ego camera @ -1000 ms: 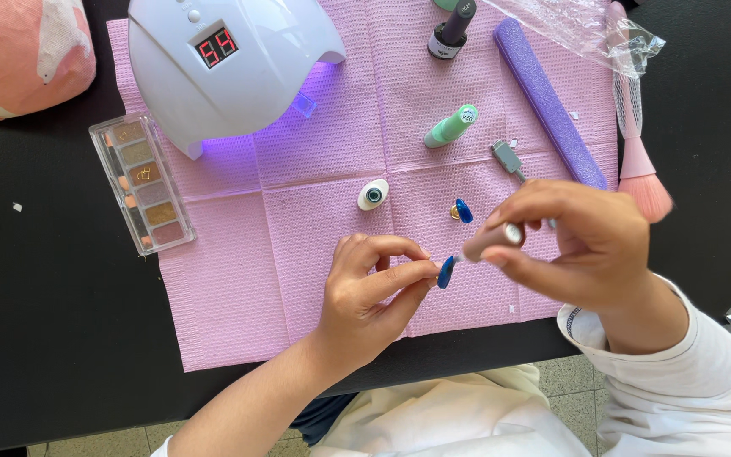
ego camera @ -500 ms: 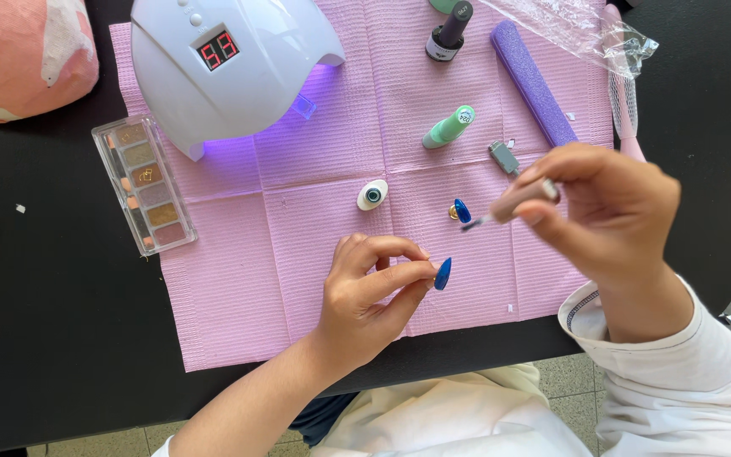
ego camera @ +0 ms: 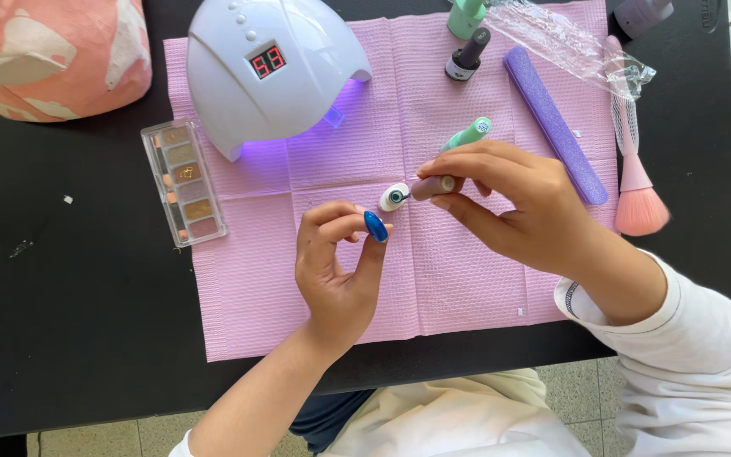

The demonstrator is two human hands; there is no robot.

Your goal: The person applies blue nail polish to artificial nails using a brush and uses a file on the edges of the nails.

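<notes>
Below the white nail lamp, over the pink mat, the left hand pinches a blue false nail between thumb and fingertip. Right of the lamp's purple glow, the right hand grips a mauve brush handle, its tip at a small white pot; the bristles cannot be made out. That hand covers most of a green bottle. Farther right of the lamp, a pink dust brush sits partly under crinkled plastic wrap.

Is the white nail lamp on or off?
On. The nail lamp has a lit red display on top, and purple light glows from its opening onto the pink mat.
</notes>
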